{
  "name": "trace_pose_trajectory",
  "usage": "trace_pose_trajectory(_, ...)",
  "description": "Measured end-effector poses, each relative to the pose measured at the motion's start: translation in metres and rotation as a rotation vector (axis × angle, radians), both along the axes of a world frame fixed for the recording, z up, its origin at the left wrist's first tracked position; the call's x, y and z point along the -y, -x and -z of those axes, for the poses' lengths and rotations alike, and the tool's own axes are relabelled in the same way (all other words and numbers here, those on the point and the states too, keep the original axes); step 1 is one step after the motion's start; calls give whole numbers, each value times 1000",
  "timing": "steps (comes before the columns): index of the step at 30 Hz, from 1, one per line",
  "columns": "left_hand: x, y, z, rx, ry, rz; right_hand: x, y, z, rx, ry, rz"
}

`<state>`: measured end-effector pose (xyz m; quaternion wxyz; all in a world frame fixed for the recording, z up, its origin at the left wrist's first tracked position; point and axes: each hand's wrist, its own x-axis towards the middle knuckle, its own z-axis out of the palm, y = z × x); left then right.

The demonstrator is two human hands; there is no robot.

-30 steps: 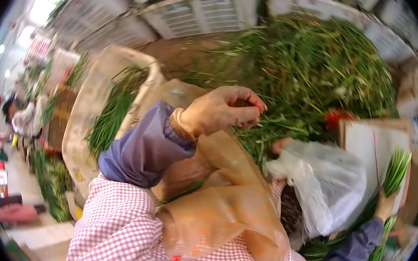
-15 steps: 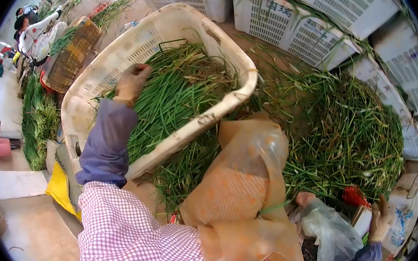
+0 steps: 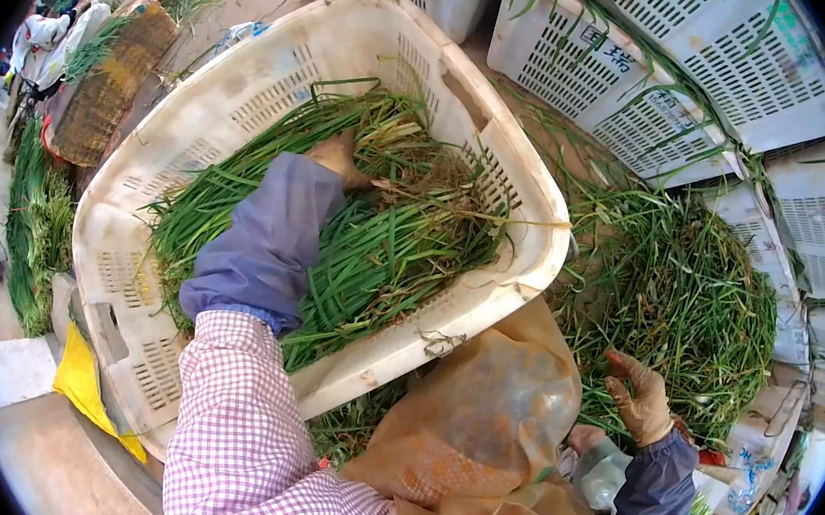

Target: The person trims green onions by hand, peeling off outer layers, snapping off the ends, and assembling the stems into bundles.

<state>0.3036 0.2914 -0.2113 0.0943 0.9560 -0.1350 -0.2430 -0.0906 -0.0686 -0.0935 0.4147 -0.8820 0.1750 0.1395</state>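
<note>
My left hand [image 3: 341, 156] reaches into the large white plastic basket [image 3: 384, 349], its fingers sunk among the long green stalks [image 3: 362, 263] with brownish root ends. The stalks hide the fingers, so their grip cannot be made out. At the right, my right hand [image 3: 642, 404] is raised with fingers apart and nothing in it, beside the heap of loose green leaves [image 3: 696, 305]. An orange-brown translucent apron [image 3: 488, 404] covers my lap.
White slatted crates [image 3: 608, 88] stand along the back and right. A yellow cloth [image 3: 92, 386] lies left of the basket. Bundles of green stalks [image 3: 42, 232] and a brown woven block [image 3: 111, 85] are farther left. A plastic bag [image 3: 602, 474] is below my right hand.
My left hand has moved from above the basket's left part down into the stalks. My right hand has come up and inward from the far right. The view has shifted toward the basket.
</note>
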Motion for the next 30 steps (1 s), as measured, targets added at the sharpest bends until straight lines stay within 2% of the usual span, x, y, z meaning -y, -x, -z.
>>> trace_pose_trajectory(2,2,1,-4,16,11,21,2,3,4,-22,5,21)
trace_pose_trajectory(5,19,17,-12,44,-215,114,-3,6,9,-22,-36,97)
trace_pose_trajectory(9,11,18,-1,52,-123,54,-16,-6,12,31,-13,15)
trace_pose_trajectory(10,10,20,-4,84,32,-59,-16,-10,12,61,-2,-21)
trace_pose_trajectory(11,7,22,-8,113,185,-173,-21,-17,4,41,-32,45)
trace_pose_trajectory(14,-12,21,-34,78,293,-283,-18,-36,-8,169,-23,113)
trace_pose_trajectory(16,-33,15,-34,108,371,-307,-18,-52,-19,240,-60,166)
trace_pose_trajectory(18,-50,13,-44,154,630,-317,-27,-75,-32,282,-79,200)
trace_pose_trajectory(20,-67,18,-57,145,647,-323,-43,-103,-49,330,-69,177)
trace_pose_trajectory(22,-86,16,-56,-67,1013,-419,-64,-137,-65,390,-143,95)
trace_pose_trajectory(23,-90,17,-58,-70,1100,-400,-74,-156,-68,408,-317,104)
trace_pose_trajectory(26,-94,18,-59,-77,1084,-400,-110,-224,-61,469,-828,82)
trace_pose_trajectory(28,-93,19,-59,-65,1059,-394,-132,-276,-42,355,-944,-110)
trace_pose_trajectory(30,-93,19,-58,-67,1076,-402,-164,-318,-19,111,-741,-226)
